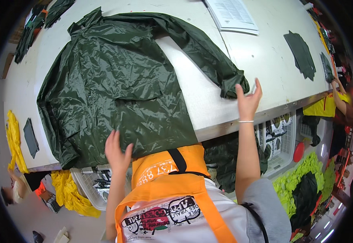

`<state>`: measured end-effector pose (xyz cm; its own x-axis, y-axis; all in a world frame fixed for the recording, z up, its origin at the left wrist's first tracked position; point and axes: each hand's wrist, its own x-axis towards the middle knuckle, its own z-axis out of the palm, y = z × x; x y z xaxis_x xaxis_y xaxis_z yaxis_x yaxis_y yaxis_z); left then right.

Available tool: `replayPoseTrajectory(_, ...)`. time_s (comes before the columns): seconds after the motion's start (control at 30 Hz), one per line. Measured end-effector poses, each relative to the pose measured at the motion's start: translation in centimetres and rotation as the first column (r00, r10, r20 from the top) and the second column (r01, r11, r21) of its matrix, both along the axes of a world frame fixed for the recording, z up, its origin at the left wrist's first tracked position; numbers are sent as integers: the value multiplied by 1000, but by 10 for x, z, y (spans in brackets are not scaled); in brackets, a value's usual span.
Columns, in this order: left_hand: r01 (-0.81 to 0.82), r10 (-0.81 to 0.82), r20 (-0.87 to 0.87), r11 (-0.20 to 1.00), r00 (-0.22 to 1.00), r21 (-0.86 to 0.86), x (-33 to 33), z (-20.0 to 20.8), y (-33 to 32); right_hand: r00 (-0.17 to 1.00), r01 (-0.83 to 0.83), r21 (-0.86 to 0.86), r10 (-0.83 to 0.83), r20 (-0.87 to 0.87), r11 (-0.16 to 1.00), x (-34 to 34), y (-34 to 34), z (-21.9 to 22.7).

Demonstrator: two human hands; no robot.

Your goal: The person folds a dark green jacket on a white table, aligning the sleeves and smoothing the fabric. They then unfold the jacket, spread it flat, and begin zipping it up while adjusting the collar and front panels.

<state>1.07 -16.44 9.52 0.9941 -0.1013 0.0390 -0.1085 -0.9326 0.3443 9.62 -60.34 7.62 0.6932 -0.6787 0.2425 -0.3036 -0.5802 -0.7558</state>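
Observation:
A dark green, shiny rain jacket (99, 81) lies spread on the white table, its collar toward the far left. One sleeve (196, 50) reaches out to the right and ends in a bunched cuff. My left hand (118, 153) is at the jacket's near hem, fingers stretched out and holding nothing. Beside the cuff, my right hand (248, 101) is raised with thumb and fingers apart. Its fingertips are close to the cuff; I cannot tell whether they touch it. The near hem hangs by the table's front edge, against my orange apron (192, 160).
A stack of printed sheets (232, 16) lies at the table's far side, with folded dark green pieces (300, 54) to the right. White crates (279, 162) stand below the edge. Yellow garments (16, 141) lie left, lime ones (312, 176) lower right. Other people work at both sides.

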Motion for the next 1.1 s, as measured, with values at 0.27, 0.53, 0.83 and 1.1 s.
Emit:
replayPoseTrajectory(0.27,323,-442,-124,794,888,-515,56,8,-151,977,-96,560,-29,210,823,-17,3,-34)
replayPoseTrajectory(0.53,-567,-422,-549,94,722,-818,97,6,-173,611,-790,264,750,254,554,-66,113,51)
replayPoseTrajectory(0.83,-587,-479,-454,-170,751,-792,78,31,-165,876,-481,447,396,276,754,-63,95,54)
replayPoseTrajectory(1.1,-502,-536,-427,7,728,-865,73,25,-159,816,-561,494,545,194,664,-26,87,67)
